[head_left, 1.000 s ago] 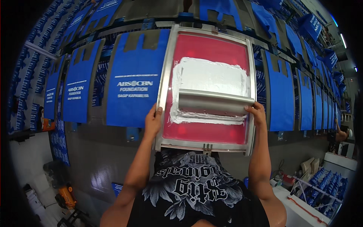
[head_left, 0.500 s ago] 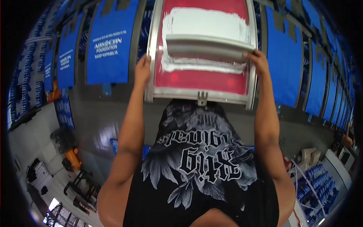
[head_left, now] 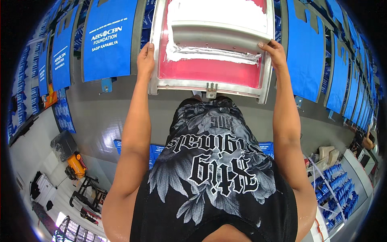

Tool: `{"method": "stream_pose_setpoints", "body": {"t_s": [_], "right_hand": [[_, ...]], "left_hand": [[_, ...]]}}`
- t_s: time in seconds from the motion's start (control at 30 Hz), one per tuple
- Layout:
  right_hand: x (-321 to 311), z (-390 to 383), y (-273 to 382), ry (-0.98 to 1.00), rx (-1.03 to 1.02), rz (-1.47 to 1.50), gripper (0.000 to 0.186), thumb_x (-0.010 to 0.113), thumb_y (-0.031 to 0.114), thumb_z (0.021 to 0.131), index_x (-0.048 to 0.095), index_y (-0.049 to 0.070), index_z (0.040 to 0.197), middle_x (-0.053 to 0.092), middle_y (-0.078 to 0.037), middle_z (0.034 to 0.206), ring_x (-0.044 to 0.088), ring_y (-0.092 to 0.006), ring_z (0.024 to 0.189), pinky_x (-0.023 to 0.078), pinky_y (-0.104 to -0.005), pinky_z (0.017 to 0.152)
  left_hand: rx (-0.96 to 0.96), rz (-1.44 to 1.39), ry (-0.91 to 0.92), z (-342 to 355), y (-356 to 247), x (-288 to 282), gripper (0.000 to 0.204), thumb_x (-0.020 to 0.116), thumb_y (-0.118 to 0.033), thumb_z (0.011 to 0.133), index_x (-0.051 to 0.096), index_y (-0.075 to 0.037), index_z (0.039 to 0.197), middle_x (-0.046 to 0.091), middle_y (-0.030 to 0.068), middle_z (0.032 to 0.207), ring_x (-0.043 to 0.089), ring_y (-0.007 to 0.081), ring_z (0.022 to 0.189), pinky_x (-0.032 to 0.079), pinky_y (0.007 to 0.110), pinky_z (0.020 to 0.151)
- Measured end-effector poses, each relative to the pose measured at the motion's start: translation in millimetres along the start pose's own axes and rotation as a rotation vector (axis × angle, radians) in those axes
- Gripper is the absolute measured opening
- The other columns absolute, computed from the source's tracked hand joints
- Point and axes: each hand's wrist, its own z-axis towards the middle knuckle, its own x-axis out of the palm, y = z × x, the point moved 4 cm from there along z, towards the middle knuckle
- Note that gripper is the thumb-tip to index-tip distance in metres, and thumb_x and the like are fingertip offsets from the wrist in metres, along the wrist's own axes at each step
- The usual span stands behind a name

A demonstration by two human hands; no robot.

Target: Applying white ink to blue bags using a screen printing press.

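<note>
A screen-printing frame with metal sides and a red mesh fills the top centre, with thick white ink spread across it. A silver squeegee lies crosswise in the ink. My left hand grips the frame's left side, thumb on top. My right hand is at the squeegee's right end, thumb and fingers closed on it, beside the frame's right rail. A metal clip is on the frame's near edge.
Rows of blue bags lie on boards either side of the frame, some printed white. An orange machine stands at lower left. Piled blue bags are at lower right. A co-worker's arm shows at far right.
The frame and both my hands sit higher in the picture, and more of my shirt and arms shows below. Both grips look the same.
</note>
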Motion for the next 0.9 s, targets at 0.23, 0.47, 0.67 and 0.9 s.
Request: {"method": "stream_pose_setpoints", "body": {"t_s": [0.23,0.47,0.67,0.9], "right_hand": [[-2,-21,27,0.093,-0.006,-0.368,0.037,0.075,0.013,0.064,0.066,-0.002,0.097,0.067,-0.01,0.095,0.062,-0.0205,0.086,0.046,-0.0293,0.079],[64,-88,63,0.182,-0.337,-1.216,0.034,0.06,-0.001,0.06,0.066,0.007,0.092,0.064,-0.017,0.082,0.061,-0.0348,0.081,0.048,-0.0434,0.079],[45,31,105,0.025,-0.557,-1.205,0.031,0.057,0.0,0.062,0.064,0.005,0.092,0.064,-0.016,0.082,0.061,-0.0346,0.074,0.048,-0.0425,0.076],[72,31,48,-0.017,-0.641,-1.306,0.027,0.053,0.0,0.073,0.057,0.009,0.098,0.06,-0.009,0.089,0.057,-0.0276,0.092,0.035,-0.0522,0.096]], "left_hand": [[0.381,0.388,-0.081,-5,-31,-1,0.049,0.06,-0.037,0.085,0.055,-0.002,0.12,0.058,0.0172,0.111,0.053,0.032,0.105,0.041,0.039,0.091],[0.801,1.032,0.585,-58,-125,53,0.032,0.07,-0.017,0.071,0.062,-0.006,0.1,0.062,0.0114,0.095,0.059,0.0302,0.091,0.046,0.044,0.078],[0.871,0.868,0.227,44,-175,78,0.019,0.064,-0.01,0.069,0.063,-0.009,0.088,0.064,0.0127,0.08,0.061,0.0318,0.08,0.048,0.043,0.072],[0.778,0.978,0.295,37,-103,96,0.053,0.071,-0.013,0.064,0.057,-0.013,0.114,0.054,0.0128,0.107,0.052,0.0311,0.1,0.042,0.043,0.086]]}}
